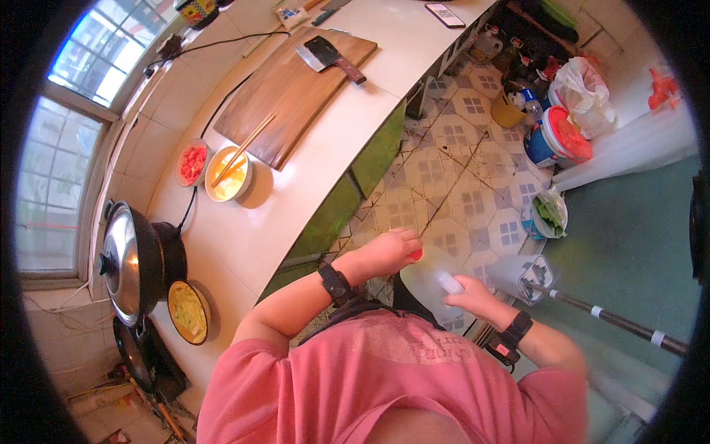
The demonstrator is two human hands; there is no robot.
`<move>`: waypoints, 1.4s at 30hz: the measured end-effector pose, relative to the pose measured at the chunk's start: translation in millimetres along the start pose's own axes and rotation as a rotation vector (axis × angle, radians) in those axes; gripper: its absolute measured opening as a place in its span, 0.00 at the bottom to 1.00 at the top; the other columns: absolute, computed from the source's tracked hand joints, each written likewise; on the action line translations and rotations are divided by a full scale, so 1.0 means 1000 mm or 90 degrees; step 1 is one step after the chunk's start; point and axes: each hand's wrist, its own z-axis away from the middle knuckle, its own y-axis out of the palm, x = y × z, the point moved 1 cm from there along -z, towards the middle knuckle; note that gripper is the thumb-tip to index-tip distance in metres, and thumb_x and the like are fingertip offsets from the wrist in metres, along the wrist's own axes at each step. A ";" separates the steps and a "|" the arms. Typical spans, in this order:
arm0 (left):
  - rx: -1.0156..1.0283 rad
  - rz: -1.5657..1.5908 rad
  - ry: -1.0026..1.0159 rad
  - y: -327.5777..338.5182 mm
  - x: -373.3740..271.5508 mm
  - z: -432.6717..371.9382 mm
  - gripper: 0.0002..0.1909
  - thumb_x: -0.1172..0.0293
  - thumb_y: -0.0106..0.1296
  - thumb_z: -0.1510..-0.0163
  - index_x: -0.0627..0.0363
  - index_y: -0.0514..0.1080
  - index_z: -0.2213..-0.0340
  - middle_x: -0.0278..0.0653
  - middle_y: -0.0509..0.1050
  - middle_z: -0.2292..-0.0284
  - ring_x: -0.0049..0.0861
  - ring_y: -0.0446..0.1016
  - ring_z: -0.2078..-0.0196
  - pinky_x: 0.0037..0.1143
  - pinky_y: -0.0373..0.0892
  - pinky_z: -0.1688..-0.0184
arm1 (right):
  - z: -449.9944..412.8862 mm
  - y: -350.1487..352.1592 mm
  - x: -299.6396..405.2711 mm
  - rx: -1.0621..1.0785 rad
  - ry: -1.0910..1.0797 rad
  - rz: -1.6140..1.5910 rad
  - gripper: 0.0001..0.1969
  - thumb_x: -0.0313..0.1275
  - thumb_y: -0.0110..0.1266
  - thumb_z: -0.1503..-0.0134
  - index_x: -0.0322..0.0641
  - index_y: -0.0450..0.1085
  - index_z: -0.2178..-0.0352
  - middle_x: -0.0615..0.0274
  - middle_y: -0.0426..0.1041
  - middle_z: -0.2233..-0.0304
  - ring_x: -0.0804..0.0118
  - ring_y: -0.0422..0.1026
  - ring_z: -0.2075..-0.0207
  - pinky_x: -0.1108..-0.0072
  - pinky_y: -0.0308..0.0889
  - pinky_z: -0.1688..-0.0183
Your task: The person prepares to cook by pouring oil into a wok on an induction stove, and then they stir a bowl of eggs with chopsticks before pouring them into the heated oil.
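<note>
In front of my body is a translucent plastic jug (pixel 424 277) with a yellowish tint, blurred against the floor. My right hand (pixel 474 297) grips its pale handle (pixel 450 282). The fingers of my left hand (pixel 391 252) close around a red cap (pixel 415 254) at the jug's upper side; whether the cap is still on the neck, I cannot tell. To my left on the white counter (pixel 227 250) stands a bowl of beaten egg (pixel 228 180) with wooden chopsticks (pixel 244 150) across it. Beside it is a small bowl of chopped red pieces (pixel 193 162).
A lidded wok (pixel 125 261) and a bowl of pale green slices (pixel 188 312) are at lower left. A cleaver (pixel 327 58) lies on the wooden cutting board (pixel 294 89). A phone (pixel 445 15) is farther along. At right stand buckets (pixel 554 139) and a bin with a black pole (pixel 599 313).
</note>
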 end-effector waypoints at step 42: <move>-0.063 0.293 -0.563 0.092 0.295 -0.201 0.27 0.74 0.47 0.55 0.60 0.53 0.52 0.48 0.61 0.54 0.34 0.60 0.52 0.26 0.58 0.53 | -0.511 -0.202 -0.073 0.007 0.100 -0.252 0.22 0.28 0.51 0.59 0.32 0.59 0.60 0.50 0.60 0.58 0.63 0.56 0.55 0.68 0.56 0.58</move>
